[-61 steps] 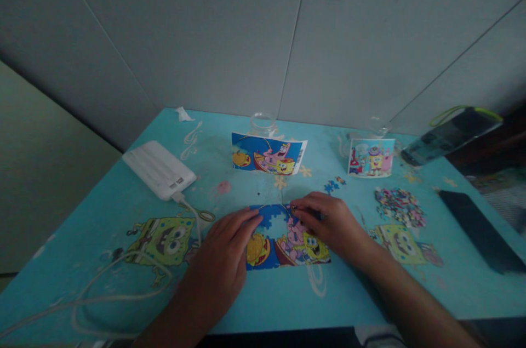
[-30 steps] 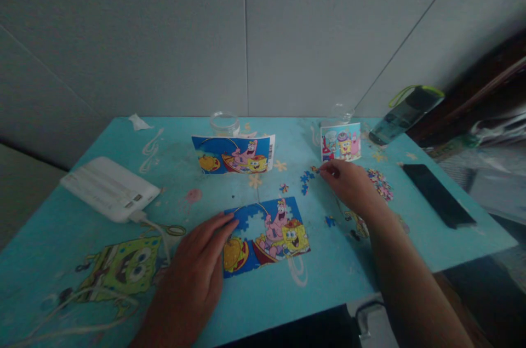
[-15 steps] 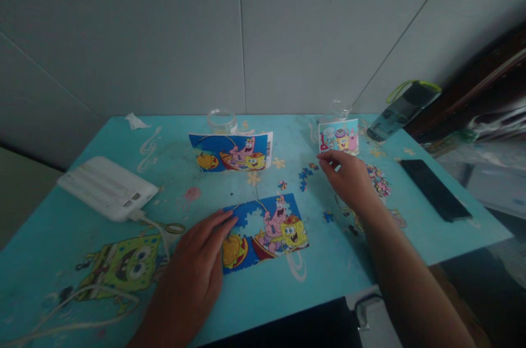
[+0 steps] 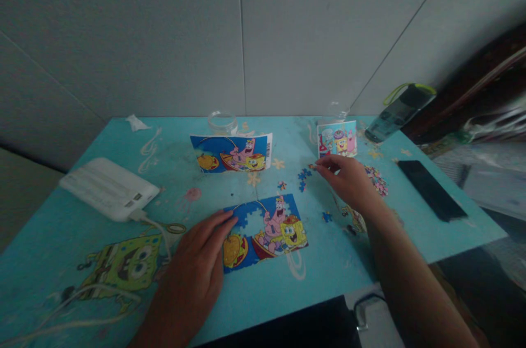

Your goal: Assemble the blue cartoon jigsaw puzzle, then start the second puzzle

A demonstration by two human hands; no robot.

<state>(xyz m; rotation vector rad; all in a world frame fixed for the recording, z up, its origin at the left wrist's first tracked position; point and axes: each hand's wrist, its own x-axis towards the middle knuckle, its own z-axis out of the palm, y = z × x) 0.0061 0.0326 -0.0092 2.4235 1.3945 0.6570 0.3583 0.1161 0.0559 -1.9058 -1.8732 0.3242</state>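
Observation:
A partly assembled jigsaw puzzle (image 4: 287, 235) lies flat on the table, with a gap in its upper middle where the table shows through. My left hand (image 4: 201, 257) rests along its left edge, fingers stretched out and touching it. Farther right, my right hand (image 4: 343, 178) pinches thumb and forefinger together at a small puzzle piece (image 4: 312, 166), at the end of a short row of blue pieces (image 4: 303, 177). Single loose pieces lie nearby: a blue one (image 4: 327, 217) and a pinkish one (image 4: 281, 185). Behind the puzzle stands a folded picture card (image 4: 234, 153) with the same scene.
A pile of pieces (image 4: 377, 181) sits right of my right hand. A smaller card (image 4: 337, 138), a bottle (image 4: 398, 112) and a black phone-like slab (image 4: 431, 189) occupy the right side. At left lies a white device (image 4: 109, 189) with a cable. A clear round container (image 4: 222, 122) stands behind.
My right hand has come slightly lower and nearer, its fingertips now at the piece ending the row. My left hand and the puzzle stay in place. The view has tilted slightly upward.

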